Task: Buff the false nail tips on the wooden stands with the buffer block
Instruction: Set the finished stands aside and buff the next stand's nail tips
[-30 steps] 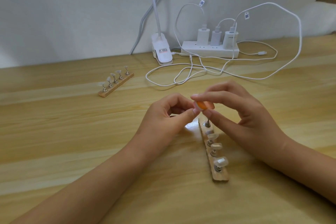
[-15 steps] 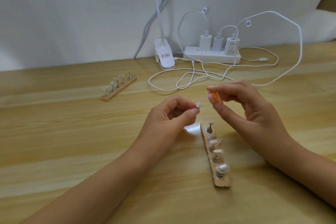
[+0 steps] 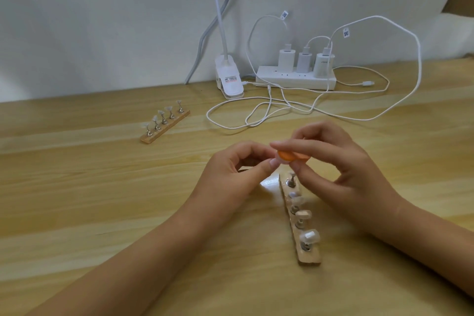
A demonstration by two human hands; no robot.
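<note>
Head view: your left fingers (image 3: 261,168) pinch one tip (image 3: 278,161), right fingers (image 3: 295,145) pinch the buffer (image 3: 289,155) on it. Near stand (image 3: 307,256) and far stand (image 3: 166,128) likely pending.

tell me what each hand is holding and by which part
Right hand pinches the orange buffer block across its flat faces, forefinger on top, thumb beneath. Left hand pinches what looks like a false nail tip between thumb and forefinger.

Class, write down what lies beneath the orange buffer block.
Below the buffer block, gripped by the right hand, stands a bare metal peg at the far end of the near wooden stand. Fingers mostly cover the nail tip the left hand pinches.
</note>
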